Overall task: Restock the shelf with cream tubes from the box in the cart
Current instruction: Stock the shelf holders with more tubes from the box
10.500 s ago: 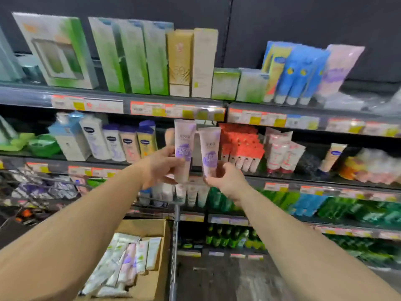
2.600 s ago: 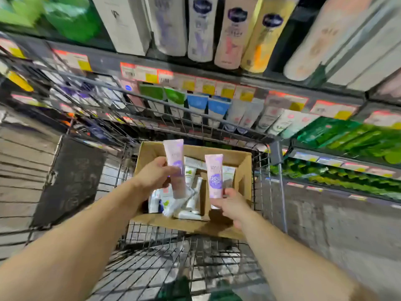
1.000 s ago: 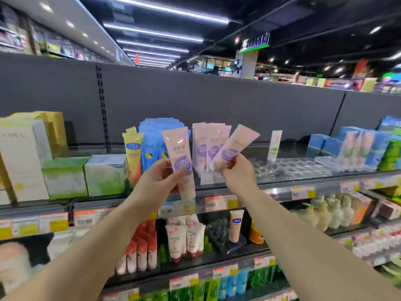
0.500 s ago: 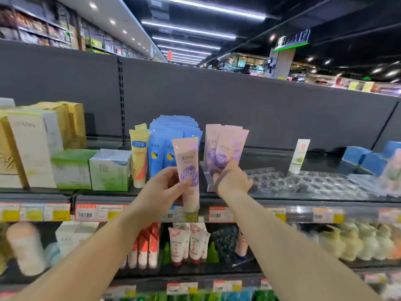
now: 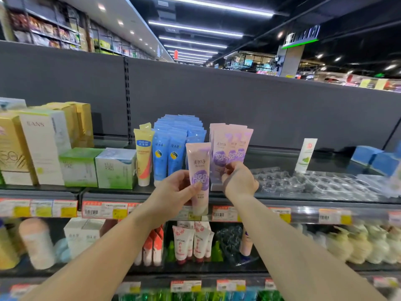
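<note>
L hand (image 5: 176, 190), centre of frame, grips a pink cream tube (image 5: 198, 174) upright, thumb across its front, held off the shelf (image 5: 282, 195) just in front of its edge. R hand (image 5: 239, 181), just right of it, fingers curled at the foot of the pink tube row (image 5: 230, 148) already standing on the top shelf; can't tell whether it pinches a tube or only steadies it.

Risks: row stands on narrow caps w/ no visible support at the sides, so a nudge from the R hand pulling away could topple it toward the blue tubes (image 5: 171, 148) or the clear plastic tray (image 5: 303, 181) at right. L tube could knock the row when it goes in.

Vs 0.5 s ago: R hand's tube looks seated in the row, hand lower on it; L tube much the same spot. Box and cart out of view.
</note>
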`<state>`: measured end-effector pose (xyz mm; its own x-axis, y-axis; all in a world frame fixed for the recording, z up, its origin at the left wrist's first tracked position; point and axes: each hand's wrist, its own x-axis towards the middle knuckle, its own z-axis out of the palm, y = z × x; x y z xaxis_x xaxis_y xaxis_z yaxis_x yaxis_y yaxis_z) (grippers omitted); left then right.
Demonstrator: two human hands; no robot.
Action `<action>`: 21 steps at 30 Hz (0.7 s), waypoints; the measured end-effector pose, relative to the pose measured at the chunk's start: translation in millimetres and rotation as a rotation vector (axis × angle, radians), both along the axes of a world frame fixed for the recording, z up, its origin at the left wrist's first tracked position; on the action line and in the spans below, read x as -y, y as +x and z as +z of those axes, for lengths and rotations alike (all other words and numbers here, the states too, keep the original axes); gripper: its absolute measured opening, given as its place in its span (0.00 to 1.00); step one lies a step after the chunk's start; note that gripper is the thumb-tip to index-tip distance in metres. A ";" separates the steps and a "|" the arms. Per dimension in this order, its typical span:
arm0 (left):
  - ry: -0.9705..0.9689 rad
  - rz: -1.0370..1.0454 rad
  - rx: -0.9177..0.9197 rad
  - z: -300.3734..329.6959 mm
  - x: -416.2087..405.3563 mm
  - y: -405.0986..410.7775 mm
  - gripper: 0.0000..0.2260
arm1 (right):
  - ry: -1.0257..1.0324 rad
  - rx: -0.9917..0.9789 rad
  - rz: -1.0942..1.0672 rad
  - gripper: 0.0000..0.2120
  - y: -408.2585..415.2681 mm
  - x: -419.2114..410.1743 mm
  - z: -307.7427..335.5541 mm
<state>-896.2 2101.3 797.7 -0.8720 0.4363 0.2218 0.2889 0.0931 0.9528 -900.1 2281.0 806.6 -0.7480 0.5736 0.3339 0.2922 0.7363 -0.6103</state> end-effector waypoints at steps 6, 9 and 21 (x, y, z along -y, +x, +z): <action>0.052 0.017 -0.022 11.0 -22.2 -1.0 0.09 | -0.342 -0.175 0.400 0.07 42.0 -19.9 15.3; 0.114 -0.004 -0.030 20.6 -42.6 -3.1 0.08 | -0.425 0.067 0.670 0.14 57.4 -34.1 26.5; -0.672 0.083 -0.633 -1.5 -62.8 -3.1 0.14 | -0.251 -0.175 0.288 0.13 30.7 -91.2 41.0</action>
